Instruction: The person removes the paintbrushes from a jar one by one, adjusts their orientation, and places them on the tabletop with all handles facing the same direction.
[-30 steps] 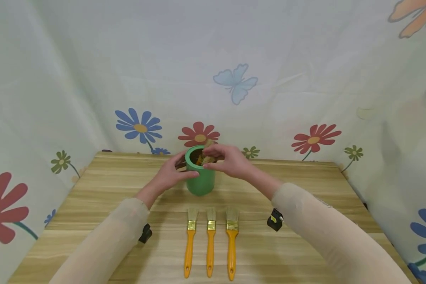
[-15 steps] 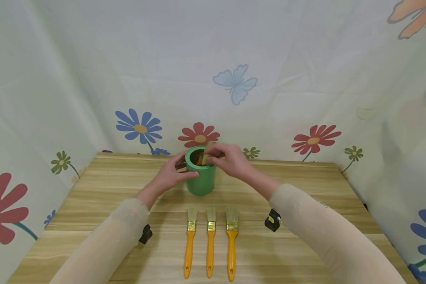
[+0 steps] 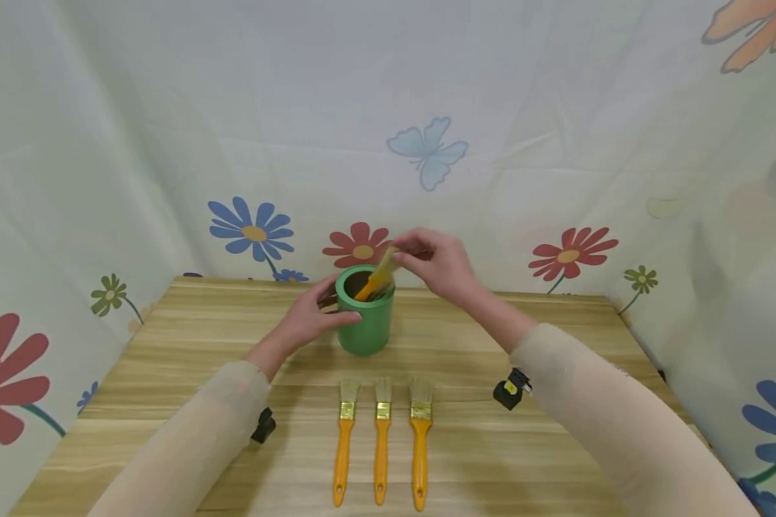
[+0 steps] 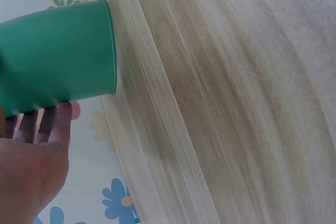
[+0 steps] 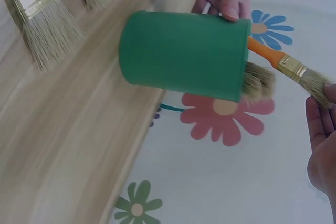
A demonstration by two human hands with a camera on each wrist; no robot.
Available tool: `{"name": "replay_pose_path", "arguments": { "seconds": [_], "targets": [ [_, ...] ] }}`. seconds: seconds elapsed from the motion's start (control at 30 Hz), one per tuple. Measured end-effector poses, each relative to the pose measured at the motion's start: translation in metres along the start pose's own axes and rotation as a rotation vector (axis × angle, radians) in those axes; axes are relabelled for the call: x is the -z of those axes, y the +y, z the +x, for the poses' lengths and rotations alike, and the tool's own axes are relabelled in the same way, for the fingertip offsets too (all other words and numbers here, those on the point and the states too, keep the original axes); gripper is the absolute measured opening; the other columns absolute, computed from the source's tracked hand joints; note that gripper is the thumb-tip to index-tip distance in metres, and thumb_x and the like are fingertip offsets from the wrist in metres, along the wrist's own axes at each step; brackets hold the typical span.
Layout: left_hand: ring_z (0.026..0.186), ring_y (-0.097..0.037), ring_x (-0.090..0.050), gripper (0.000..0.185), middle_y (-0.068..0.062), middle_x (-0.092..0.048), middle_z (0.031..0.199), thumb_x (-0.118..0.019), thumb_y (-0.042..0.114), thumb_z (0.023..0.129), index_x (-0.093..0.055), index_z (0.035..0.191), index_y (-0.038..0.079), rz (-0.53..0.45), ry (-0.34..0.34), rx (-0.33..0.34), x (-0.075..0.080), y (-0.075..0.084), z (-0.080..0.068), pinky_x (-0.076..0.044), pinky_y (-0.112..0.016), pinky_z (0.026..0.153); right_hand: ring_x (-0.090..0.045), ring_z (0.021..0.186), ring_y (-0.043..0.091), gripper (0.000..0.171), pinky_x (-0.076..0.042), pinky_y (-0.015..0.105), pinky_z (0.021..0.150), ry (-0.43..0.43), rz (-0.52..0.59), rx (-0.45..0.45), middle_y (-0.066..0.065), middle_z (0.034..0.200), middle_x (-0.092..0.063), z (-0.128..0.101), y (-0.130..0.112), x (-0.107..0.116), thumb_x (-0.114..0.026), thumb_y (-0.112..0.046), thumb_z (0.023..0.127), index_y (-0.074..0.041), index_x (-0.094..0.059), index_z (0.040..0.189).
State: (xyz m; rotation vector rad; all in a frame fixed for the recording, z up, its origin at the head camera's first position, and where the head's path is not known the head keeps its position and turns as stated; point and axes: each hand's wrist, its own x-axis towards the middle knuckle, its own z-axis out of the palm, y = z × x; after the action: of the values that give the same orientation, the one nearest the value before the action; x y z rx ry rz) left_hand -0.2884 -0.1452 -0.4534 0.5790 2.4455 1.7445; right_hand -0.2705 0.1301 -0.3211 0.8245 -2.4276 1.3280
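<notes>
The left hand (image 3: 307, 319) curls around the smooth green cylindrical cup (image 3: 364, 316), at 9 o'clock of it, thumb on the rim. The cup stands on the pale wooden table (image 3: 168, 373) with streaked grain. The right hand (image 3: 442, 264), at 1 o'clock of the cup, pinches one brush (image 3: 378, 276) by its bristle end; its orange handle is tilted, half inside the cup. Another bristle tuft (image 5: 258, 81) shows at the rim. At 6 o'clock lie three brushes (image 3: 380, 438), side by side, with orange handles, brass ferrules and soft pale bristles.
</notes>
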Motion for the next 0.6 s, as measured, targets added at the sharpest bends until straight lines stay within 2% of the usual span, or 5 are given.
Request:
{"name": "replay_pose_path", "arguments": {
  "seconds": [0.27,0.6],
  "targets": [
    [0.149,-0.040,-0.047,0.087,-0.007,-0.047,0.165,-0.089,0.030,0.091,-0.042,0.165,0.024,0.009,0.001,0.007,0.001,-0.001,0.000,-0.040,-0.059,0.123,-0.075,0.094,0.022,0.021,-0.061,0.021,0.080,0.046,0.044,-0.039,0.012,0.109,-0.079,-0.001,-0.011,0.031,-0.077,-0.010,0.100,-0.004,-0.077,0.121],
    [0.149,-0.041,-0.047,0.089,-0.008,-0.047,0.165,-0.090,0.032,0.090,-0.043,0.165,0.025,0.006,-0.002,0.016,0.001,-0.004,0.002,-0.040,-0.059,0.123,-0.074,0.093,0.012,0.026,-0.062,0.021,0.084,0.091,0.105,-0.103,0.007,0.108,-0.079,-0.013,-0.014,0.063,-0.077,-0.013,0.101,-0.002,-0.075,0.124]
  ]
}}
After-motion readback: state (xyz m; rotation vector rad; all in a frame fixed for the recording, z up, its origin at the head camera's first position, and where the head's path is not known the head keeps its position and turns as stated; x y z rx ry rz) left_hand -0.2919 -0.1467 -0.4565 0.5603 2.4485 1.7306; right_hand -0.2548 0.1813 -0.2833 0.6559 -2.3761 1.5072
